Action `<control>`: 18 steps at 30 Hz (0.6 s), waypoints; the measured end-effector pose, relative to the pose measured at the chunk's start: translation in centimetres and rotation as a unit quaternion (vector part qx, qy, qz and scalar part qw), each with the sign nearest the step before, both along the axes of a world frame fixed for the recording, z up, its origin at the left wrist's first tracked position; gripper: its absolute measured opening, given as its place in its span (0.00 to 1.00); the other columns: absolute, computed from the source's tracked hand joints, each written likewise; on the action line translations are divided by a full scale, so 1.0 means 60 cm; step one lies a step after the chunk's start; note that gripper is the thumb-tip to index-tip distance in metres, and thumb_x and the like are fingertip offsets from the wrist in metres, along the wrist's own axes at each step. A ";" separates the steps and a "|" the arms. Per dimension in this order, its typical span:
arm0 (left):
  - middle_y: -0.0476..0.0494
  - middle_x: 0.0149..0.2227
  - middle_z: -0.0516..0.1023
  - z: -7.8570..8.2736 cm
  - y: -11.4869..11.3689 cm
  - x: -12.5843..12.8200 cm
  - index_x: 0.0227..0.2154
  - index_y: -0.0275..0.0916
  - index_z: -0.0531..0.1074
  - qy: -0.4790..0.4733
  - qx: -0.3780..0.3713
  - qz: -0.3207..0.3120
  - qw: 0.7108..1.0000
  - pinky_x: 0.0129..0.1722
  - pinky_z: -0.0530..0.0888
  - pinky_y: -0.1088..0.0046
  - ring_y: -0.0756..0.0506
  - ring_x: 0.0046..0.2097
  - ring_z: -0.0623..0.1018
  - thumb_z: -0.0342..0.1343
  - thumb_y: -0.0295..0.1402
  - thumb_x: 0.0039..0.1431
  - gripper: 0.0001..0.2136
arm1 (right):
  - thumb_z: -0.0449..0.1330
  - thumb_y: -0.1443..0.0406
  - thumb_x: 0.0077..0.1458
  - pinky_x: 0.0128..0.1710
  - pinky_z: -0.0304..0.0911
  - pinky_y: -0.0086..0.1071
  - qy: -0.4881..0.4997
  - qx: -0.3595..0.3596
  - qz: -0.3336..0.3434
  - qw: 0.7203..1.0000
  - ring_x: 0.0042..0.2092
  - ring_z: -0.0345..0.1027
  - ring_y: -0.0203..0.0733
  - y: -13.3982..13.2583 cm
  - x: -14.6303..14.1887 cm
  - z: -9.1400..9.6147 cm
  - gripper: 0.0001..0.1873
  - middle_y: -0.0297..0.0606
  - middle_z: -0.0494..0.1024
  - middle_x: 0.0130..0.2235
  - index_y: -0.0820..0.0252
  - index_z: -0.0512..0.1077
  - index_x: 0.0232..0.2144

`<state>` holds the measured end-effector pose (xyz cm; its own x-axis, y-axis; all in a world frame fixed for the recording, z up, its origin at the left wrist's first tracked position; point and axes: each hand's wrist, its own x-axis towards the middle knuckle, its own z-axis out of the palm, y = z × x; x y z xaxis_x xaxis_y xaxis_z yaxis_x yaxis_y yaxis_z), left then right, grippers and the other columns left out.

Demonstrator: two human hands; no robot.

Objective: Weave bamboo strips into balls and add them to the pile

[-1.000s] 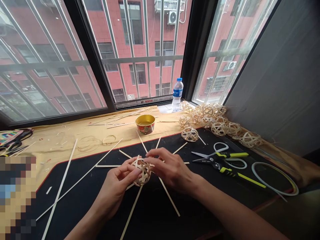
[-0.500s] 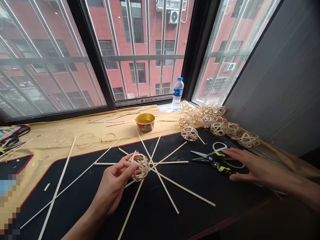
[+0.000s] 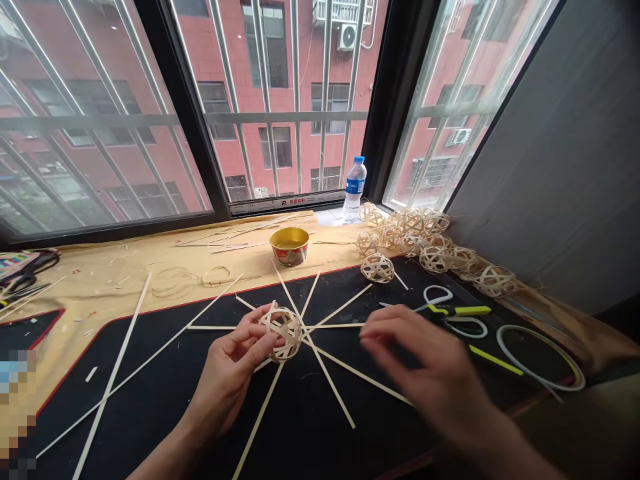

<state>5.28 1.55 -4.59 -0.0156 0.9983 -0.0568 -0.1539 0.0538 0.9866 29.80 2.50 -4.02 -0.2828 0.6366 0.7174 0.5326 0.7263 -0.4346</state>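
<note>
Okay, the woven-strip ball [image 3: 283,335] is above the middle of the black mat [image 3: 300,427], gripped between the left hand's [image 3: 235,353] thumb and fingers. Right hand's [image 3: 425,360] apart from it, blurry, fingers curled near the thumb; can't tell if they've got anything. Bare mat runs between the hands down to the near edge.

Counts: five flat strips [image 3: 307,331] crossing by the ball, two long strips [image 3: 106,398] crossing toward the left edge, one tin bowl [image 3: 289,248] past the far edge, one white-handled scissors [image 3: 473,327] toward the right.
</note>
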 end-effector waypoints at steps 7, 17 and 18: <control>0.37 0.53 0.74 0.009 -0.004 -0.007 0.28 0.37 0.79 -0.173 -0.042 -0.051 0.983 0.57 0.67 0.56 0.31 0.61 0.64 0.60 0.36 0.54 0.08 | 0.58 0.73 0.56 0.36 0.70 0.27 0.240 -0.083 0.046 0.966 0.38 0.71 0.36 -0.020 -0.127 -0.022 0.05 0.38 0.73 0.35 0.59 0.72 0.33; 0.35 0.55 0.72 0.013 -0.005 -0.015 0.46 0.37 0.77 -0.216 -0.057 -0.109 0.969 0.57 0.66 0.50 0.30 0.58 0.68 0.57 0.37 0.56 0.16 | 0.64 0.58 0.51 0.22 0.67 0.23 0.366 -0.397 0.128 0.832 0.24 0.66 0.30 -0.005 -0.126 -0.010 0.11 0.34 0.76 0.30 0.61 0.74 0.30; 0.35 0.57 0.71 0.012 -0.005 -0.016 0.46 0.38 0.76 -0.201 -0.050 -0.108 0.972 0.57 0.66 0.51 0.30 0.59 0.67 0.58 0.38 0.55 0.17 | 0.64 0.58 0.50 0.22 0.66 0.23 0.371 -0.413 0.131 0.821 0.24 0.66 0.30 -0.003 -0.126 -0.010 0.11 0.34 0.76 0.29 0.61 0.74 0.30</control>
